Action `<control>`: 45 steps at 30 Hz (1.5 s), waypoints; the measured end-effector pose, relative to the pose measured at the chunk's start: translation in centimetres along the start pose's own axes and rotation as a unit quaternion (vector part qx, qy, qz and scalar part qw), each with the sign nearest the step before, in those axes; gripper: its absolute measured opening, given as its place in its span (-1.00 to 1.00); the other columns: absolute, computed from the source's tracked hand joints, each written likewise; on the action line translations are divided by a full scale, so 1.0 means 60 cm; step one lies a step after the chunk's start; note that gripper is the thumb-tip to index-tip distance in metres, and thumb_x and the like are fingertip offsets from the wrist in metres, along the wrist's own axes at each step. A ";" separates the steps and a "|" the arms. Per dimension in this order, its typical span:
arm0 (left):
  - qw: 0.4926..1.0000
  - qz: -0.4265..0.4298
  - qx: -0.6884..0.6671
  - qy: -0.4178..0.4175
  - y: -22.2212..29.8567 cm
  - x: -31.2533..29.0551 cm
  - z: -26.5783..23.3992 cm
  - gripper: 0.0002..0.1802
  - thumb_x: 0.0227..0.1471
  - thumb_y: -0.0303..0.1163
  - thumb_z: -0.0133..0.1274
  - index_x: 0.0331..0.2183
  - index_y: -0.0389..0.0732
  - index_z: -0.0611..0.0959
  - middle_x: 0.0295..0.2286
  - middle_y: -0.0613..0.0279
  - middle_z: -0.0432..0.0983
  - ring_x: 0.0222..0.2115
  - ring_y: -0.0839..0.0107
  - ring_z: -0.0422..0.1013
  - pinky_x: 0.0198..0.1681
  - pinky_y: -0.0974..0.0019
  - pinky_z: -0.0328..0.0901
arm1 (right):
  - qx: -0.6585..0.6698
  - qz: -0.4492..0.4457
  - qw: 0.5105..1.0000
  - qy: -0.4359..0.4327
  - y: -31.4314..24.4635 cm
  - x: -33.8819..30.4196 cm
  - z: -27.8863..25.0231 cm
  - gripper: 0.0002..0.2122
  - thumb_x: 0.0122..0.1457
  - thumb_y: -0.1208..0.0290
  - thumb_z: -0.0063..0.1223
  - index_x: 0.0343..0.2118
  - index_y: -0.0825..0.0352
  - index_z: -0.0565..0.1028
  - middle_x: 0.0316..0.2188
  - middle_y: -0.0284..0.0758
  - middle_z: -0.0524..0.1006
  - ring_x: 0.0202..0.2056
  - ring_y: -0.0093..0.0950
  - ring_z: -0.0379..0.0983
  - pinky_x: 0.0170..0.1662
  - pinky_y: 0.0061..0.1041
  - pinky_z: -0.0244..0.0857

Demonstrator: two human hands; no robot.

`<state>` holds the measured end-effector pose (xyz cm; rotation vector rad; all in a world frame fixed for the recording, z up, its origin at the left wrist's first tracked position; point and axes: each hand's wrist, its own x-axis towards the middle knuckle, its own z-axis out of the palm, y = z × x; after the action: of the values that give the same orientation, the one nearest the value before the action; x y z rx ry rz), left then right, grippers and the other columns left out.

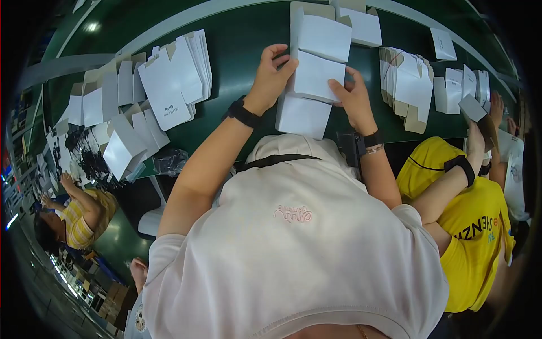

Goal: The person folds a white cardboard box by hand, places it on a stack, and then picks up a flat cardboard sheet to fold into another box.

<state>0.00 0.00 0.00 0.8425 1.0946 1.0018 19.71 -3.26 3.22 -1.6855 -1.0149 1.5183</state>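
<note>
Our right grip (353, 99) appears to pinch the right edge of the middle white box (317, 76), thumb across its face; our left grip (275, 73) is spread, thumb at the left edge; the box lies between two others in a column, the upper box (323, 38) and the lower box (304, 117), on the green table (243, 39); we judge the work part-way: shaped boxes (101, 104) stand at far left; flat blanks remain in a left stack (178, 85) and a right stack (409, 85).
</note>
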 end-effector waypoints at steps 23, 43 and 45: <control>0.976 -0.040 0.063 -0.206 -0.039 0.005 -0.092 -0.48 -0.04 -0.50 0.05 0.00 -0.28 0.31 -0.20 0.24 0.37 -0.19 0.52 0.30 -0.09 0.45 0.21 | 0.028 -0.010 1.000 -0.006 0.008 0.012 -0.003 -0.43 -0.03 0.40 0.17 0.02 0.33 0.15 -0.32 -0.22 0.47 -0.34 -0.50 0.43 -0.47 -0.56 0.38; 0.955 -0.074 0.279 -0.065 0.003 -0.002 -0.060 -0.28 -0.18 -0.27 0.20 0.02 -0.28 0.31 -0.13 0.05 0.34 -0.21 0.39 0.32 -0.16 0.40 0.26 | -0.260 -0.064 0.963 0.011 -0.019 0.017 0.005 -0.36 -0.15 0.28 0.27 0.03 0.23 0.23 -0.29 -0.11 0.47 -0.27 -0.33 0.44 -0.24 -0.43 0.34; 0.976 -0.019 0.209 0.055 0.003 0.025 -0.058 -0.20 -0.28 -0.18 0.25 -0.01 -0.34 0.34 -0.13 -0.05 0.32 -0.18 0.27 0.31 -0.15 0.31 0.28 | -0.251 -0.134 0.950 0.128 -0.008 0.040 -0.006 -0.39 -0.10 0.27 0.24 0.04 0.23 0.23 -0.26 -0.07 0.46 -0.21 -0.29 0.43 -0.19 -0.40 0.32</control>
<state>-3.17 1.69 -1.20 1.1082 1.4409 0.8031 20.05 -0.91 2.49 -1.9205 -1.5005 0.8792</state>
